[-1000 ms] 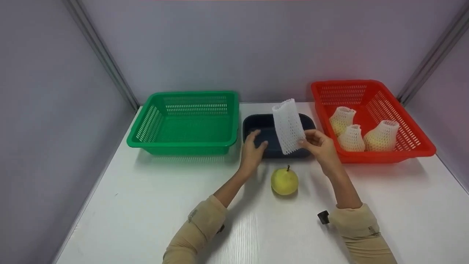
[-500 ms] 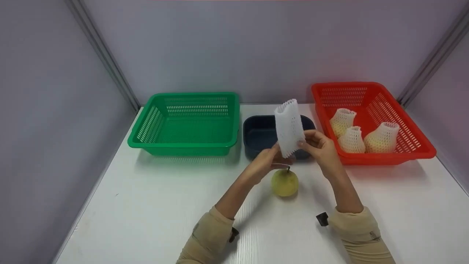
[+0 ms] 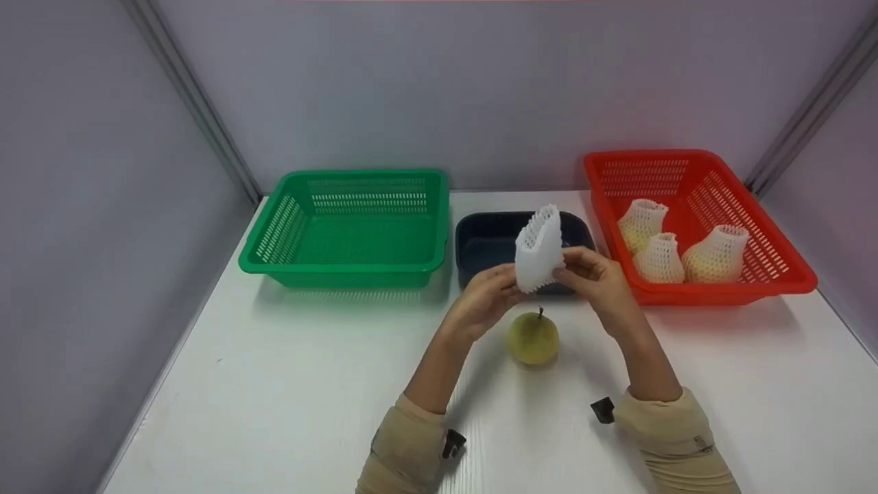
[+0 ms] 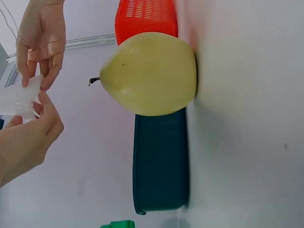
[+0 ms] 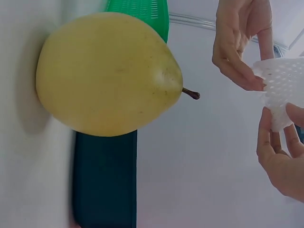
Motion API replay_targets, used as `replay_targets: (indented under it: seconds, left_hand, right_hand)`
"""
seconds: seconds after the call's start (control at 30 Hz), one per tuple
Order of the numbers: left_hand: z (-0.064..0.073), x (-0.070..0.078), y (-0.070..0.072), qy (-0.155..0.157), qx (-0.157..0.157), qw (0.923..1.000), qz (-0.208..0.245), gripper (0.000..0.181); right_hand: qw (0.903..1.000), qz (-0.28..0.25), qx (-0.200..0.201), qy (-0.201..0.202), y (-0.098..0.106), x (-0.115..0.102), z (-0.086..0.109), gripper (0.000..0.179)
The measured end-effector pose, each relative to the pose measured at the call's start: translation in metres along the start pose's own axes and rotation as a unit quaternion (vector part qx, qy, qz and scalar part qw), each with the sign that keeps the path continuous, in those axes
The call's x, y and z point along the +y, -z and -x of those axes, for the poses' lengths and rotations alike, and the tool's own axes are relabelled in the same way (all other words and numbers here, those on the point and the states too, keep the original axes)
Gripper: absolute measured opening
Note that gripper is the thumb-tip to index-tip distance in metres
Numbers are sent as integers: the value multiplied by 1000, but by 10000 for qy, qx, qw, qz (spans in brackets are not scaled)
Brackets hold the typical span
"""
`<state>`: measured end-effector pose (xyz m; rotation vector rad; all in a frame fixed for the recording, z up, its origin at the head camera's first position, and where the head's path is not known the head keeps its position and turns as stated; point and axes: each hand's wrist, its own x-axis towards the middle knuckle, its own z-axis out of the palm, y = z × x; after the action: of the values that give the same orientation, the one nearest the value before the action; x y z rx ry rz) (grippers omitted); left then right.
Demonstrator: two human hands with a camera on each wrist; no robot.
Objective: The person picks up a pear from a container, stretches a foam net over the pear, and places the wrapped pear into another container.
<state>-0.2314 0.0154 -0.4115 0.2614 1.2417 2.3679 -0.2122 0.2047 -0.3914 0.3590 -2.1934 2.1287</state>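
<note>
A white foam net sleeve is held above the dark blue tray, its upper mouth spread. My right hand pinches its lower right edge between thumb and fingers. My left hand holds its lower left side; part of these fingers is hidden behind the sleeve in the head view. In the left wrist view, the left thumb and fingers lie on both sides of the sleeve. Below the hands a yellow-green pear stands on the table, stem up, touched by neither hand. It looms large in the right wrist view.
The dark blue tray stands behind the pear. To its left is a green basket. A red basket on the right holds several pears in white foam nets. Pale walls enclose the white table.
My left hand has come from over the tray to the sleeve and taken hold of it. The sleeve has tipped and dropped slightly, its mouth widening. The right hand keeps its pinch.
</note>
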Motion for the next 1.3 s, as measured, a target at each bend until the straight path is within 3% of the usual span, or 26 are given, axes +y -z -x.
replay_targets:
  seconds: [0.13, 0.27, 0.5, 0.67, 0.77, 0.9, 1.0, 1.1, 1.17, 1.3]
  left_hand:
    - [1, 2, -1, -80, 225, 9973, 700, 30]
    - [2, 1, -1, -203, 274, 9928, 1144, 29]
    - [1, 4, -1, -325, 331, 9883, 1455, 32]
    - [2, 6, -2, -349, 303, 9877, 1496, 34]
    - [2, 6, -3, -322, 294, 9882, 1470, 36]
    - [3, 4, -4, -276, 331, 9875, 1514, 35]
    - [4, 2, -3, -249, 412, 9877, 1486, 28]
    - [5, -2, -1, -153, 506, 9898, 1321, 20]
    - [5, -5, 2, -33, 596, 9923, 1085, 16]
    - [3, -10, 8, 317, 823, 9956, 321, 10]
  right_hand:
    - [9991, -186, -302, -233, -1, 0, 1, 30]
    - [9915, -830, -872, -497, -1, 1, 1, 36]
    - [9572, -2246, -1471, -1082, -4, 4, -3, 42]
    - [9234, -3107, -1481, -1699, -7, 7, -6, 49]
    - [9135, -3365, -1318, -1870, -8, 7, -6, 51]
    - [9089, -3670, -765, -1827, -7, 6, -4, 51]
    - [9003, -3955, -299, -1794, -4, 7, 0, 46]
    - [8973, -4011, -170, -1835, 1, 9, 5, 36]
    - [9012, -3892, -247, -1889, 4, 13, 7, 28]
    - [9190, -3411, -432, -1930, 11, 22, 12, 19]
